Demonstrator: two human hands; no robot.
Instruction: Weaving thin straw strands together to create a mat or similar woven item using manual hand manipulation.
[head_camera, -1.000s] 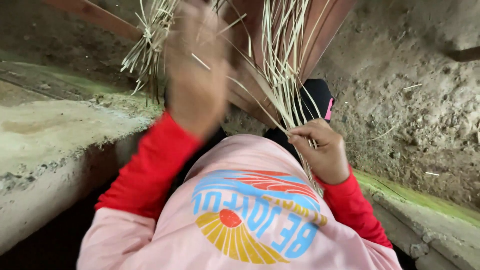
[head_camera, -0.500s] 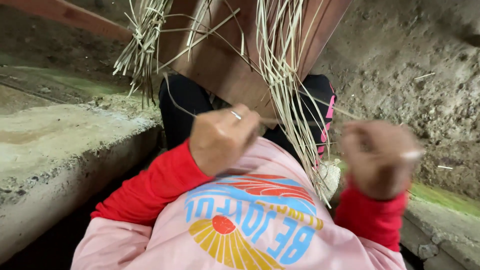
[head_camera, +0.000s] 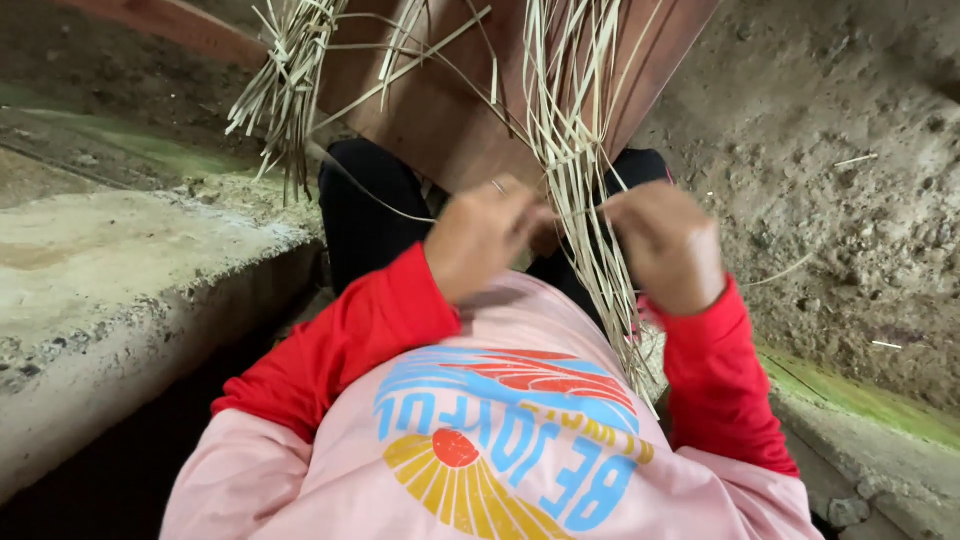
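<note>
Both hands work pale straw strands (head_camera: 575, 150) hanging before a wooden board (head_camera: 440, 110): left hand (head_camera: 480, 240) and right hand (head_camera: 665, 245) pinch strands together, apparently mid-knot; tightening needs steady pull.

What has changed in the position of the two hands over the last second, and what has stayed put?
The left hand dropped from the raised strips, and the right hand swung out and back; both now meet at the hanging pale strips. The brown board and concrete ledge stayed put.
</note>
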